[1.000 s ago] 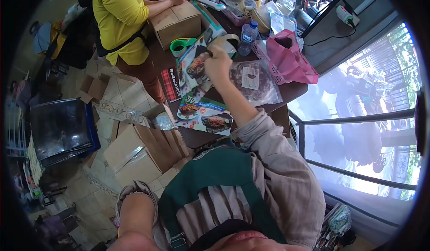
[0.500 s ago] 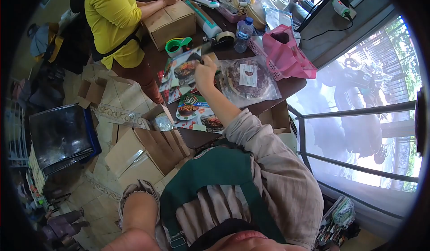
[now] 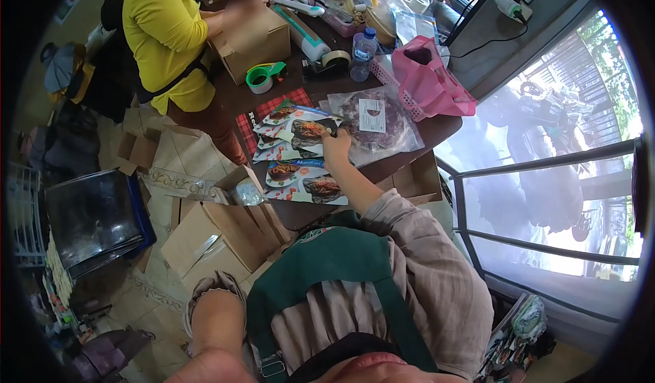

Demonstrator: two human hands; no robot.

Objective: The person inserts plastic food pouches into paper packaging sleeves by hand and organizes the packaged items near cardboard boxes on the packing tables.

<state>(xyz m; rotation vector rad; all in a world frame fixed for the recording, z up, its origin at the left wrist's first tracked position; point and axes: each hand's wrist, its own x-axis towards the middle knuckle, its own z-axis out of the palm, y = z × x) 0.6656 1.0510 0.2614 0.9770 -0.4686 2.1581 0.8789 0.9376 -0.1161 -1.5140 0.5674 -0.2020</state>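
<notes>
My right hand [image 3: 336,145] pinches the right end of a glossy food-print packet [image 3: 307,129] that lies on similar packets on the dark table. Just below it, nearer to me, is another printed packet [image 3: 300,181]. A red checked packet [image 3: 283,106] shows behind them. To the right lie clear bags with a dark round item and a white label [image 3: 372,115]. My left hand [image 3: 215,368] is at the bottom edge, away from the table, its fingers out of frame.
A co-worker in yellow [image 3: 164,21] stands at a cardboard box [image 3: 252,45]. Behind the packets are a green tape dispenser [image 3: 263,79], a tape roll [image 3: 336,59], a water bottle [image 3: 364,55] and a pink bag [image 3: 430,82]. Open cartons [image 3: 218,236] stand on the floor.
My right hand has come down and toward me, and the packet it holds now lies flat on the others. More of the red checked packet shows. The view has shifted slightly.
</notes>
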